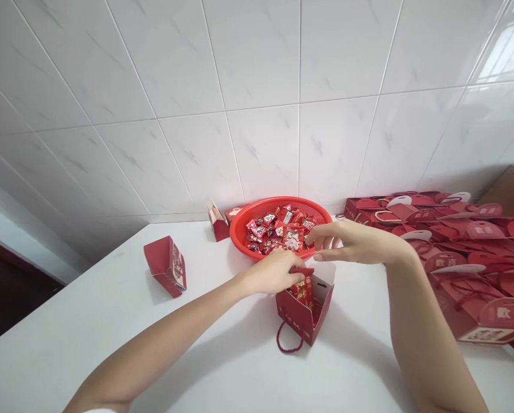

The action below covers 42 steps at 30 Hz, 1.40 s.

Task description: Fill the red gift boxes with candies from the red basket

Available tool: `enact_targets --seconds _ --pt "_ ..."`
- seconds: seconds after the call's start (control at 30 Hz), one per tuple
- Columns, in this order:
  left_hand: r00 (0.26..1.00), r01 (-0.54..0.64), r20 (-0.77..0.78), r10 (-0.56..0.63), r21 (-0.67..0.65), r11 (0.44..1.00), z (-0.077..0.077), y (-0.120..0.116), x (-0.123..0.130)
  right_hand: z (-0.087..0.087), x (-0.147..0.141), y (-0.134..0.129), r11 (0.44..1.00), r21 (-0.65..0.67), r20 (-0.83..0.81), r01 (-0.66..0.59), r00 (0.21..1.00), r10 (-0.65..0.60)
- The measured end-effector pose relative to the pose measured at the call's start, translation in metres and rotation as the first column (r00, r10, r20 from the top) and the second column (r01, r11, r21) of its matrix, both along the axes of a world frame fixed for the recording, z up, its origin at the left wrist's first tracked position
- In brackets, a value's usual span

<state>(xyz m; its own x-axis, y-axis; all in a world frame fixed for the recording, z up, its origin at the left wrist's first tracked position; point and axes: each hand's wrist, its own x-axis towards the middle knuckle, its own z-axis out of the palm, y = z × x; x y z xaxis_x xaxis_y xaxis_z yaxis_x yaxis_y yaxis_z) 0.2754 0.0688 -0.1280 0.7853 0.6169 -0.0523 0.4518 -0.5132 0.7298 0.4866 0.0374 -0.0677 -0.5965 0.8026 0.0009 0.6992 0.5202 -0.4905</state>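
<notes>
A red paper candy box (295, 314) stands with its top unfolded on the white table, a dark red cord handle (289, 350) hanging at its front. My left hand (276, 272) is closed on the box's upper left edge; some fingertips are hidden. Inside the box a red packet with gold print (303, 291) sticks up. My right hand (347, 241) hovers at the right rim of a red plastic basket (240, 229), fingers curved and apart, holding nothing I can see. Wrapped candies (261, 229) fill the basket, and a larger red packet (293, 237) lies near my right fingertips.
Many folded red boxes (463, 252) are massed along the right side. One red box (166, 267) stands at the left of the white table (222, 367), and a smaller one (218, 222) is by the basket. A tiled wall (261, 149) borders the back.
</notes>
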Motion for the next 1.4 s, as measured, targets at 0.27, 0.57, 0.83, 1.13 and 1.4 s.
enact_targets --seconds 0.27,0.57,0.83,1.13,1.4 --pt "0.968 0.075 -0.249 0.023 0.377 0.923 0.018 0.000 0.008 -0.001 0.003 -0.001 1.000 -0.010 -0.005 0.020 1.000 -0.020" --pt "0.936 0.263 -0.342 -0.081 0.527 0.808 0.010 0.004 0.017 0.000 0.001 -0.003 0.998 -0.003 0.049 0.056 0.997 -0.056" --pt "0.864 0.354 -0.474 -0.169 0.334 0.874 0.021 0.002 0.019 -0.003 -0.003 0.002 0.989 -0.013 0.171 0.149 0.975 -0.145" --pt "0.764 0.485 -0.566 -0.310 0.186 0.855 0.009 -0.004 0.020 -0.017 -0.009 0.015 0.970 -0.085 0.293 0.229 0.936 -0.196" --pt "0.858 0.421 -0.401 -0.320 0.192 0.887 0.042 -0.012 -0.017 -0.016 -0.027 0.014 0.968 -0.042 0.421 0.246 0.883 -0.206"
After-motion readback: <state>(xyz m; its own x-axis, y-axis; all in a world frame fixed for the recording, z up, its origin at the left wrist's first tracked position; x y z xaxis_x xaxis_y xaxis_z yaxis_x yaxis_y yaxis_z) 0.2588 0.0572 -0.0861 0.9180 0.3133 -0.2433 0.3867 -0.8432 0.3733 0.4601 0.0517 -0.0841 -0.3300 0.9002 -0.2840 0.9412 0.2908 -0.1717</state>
